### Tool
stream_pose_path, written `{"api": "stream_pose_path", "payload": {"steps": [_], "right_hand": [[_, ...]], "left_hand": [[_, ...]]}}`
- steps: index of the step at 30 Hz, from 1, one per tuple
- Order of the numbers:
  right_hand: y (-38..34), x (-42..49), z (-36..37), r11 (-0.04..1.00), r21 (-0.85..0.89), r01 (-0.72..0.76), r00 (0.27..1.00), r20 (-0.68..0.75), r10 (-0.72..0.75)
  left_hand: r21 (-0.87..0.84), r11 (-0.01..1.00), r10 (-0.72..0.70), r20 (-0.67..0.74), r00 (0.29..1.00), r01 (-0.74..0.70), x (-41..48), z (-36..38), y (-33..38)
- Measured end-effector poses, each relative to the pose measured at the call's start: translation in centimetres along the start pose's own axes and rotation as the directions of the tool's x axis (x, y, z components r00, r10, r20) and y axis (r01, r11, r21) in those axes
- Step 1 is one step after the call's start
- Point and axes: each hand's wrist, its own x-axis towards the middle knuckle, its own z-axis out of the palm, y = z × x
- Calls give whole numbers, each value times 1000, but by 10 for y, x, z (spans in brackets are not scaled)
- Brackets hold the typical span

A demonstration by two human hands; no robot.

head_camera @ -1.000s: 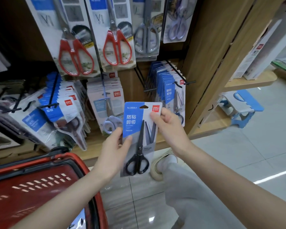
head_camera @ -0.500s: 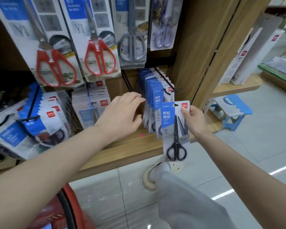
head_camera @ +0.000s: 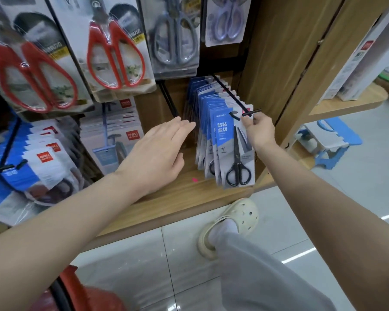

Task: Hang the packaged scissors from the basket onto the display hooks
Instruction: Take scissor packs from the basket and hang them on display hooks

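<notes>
My right hand [head_camera: 259, 131] pinches the top right corner of a blue-and-grey packaged pair of black scissors [head_camera: 234, 149]. The pack's hang hole sits at the tip of a black display hook [head_camera: 236, 98], in front of a row of several like packs [head_camera: 206, 122]. My left hand [head_camera: 157, 153] reaches forward with straight fingers, its fingertips close to the left side of that row, holding nothing. A sliver of the red basket [head_camera: 76, 290] shows at the bottom left edge.
Larger red-handled scissor packs [head_camera: 112, 55] and grey ones [head_camera: 175, 41] hang above. More blue-and-white packs [head_camera: 43, 162] hang on hooks at left. A wooden shelf board [head_camera: 182, 198] runs below, a wooden side panel [head_camera: 285, 52] stands right. My foot in a cream clog [head_camera: 231, 223] stands on the tiled floor.
My right hand carried the pack up and right to the hook's tip. My left hand let go of it and stretched toward the hanging row. The basket slid nearly out of view.
</notes>
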Motion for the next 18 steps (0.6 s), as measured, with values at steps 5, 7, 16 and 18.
{"api": "stream_pose_path", "payload": {"steps": [5,7,16,18], "right_hand": [[-1,4,9,1000,24,-5,991,-133,8],[-2,0,11,1000,7,14,985,-172,-13],[-9,-34,5,944,-309,118,983,-100,-155],[-12,-54,5,852,-494,170,985,75,-153]], "left_hand": [[28,999,36,-21,999,-35,-2,3,-5],[59,997,48,-17,999,-47,-2,4,-7],[262,962,75,36,997,-81,-14,-12,-5],[323,938,126,13,992,-123,-27,-22,-5]]}}
